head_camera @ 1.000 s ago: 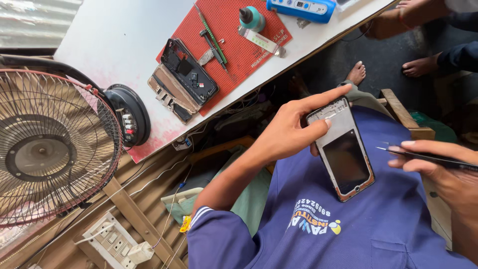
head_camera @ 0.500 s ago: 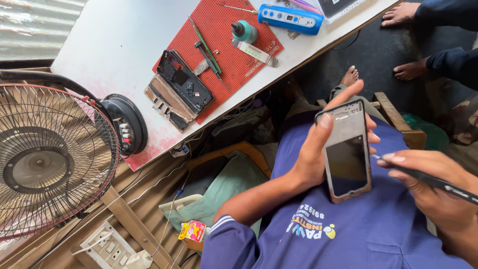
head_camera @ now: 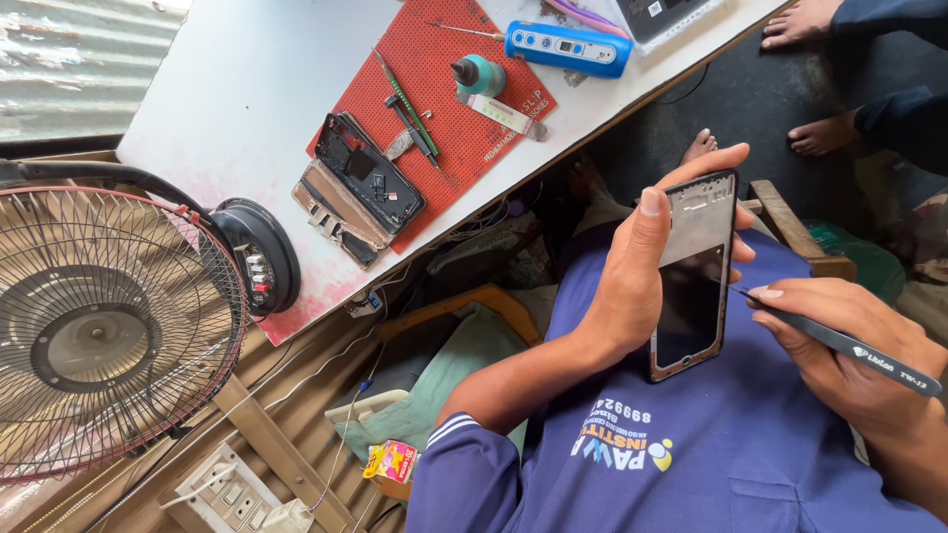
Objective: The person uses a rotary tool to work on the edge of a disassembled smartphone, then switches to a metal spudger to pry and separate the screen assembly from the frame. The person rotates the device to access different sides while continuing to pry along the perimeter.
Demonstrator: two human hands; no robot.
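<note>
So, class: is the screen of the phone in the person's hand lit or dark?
Dark: the phone in the left hand shows a plain black screen.

phone frame point(head_camera: 693, 271) — dark glass, bare metal top, upright, gripped | tweezers point(head_camera: 839, 342) — black, tip at frame's edge

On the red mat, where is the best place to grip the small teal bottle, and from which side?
Grip the teal bottle around its round body, just under the dark cap, coming from above. It stands upright on the red mat, and its sides look free; the screwdrivers lie close to its left.

Left hand point(head_camera: 642, 271) raised, fingers curled gripping; right hand point(head_camera: 839, 360) pinching, forearm low
</note>
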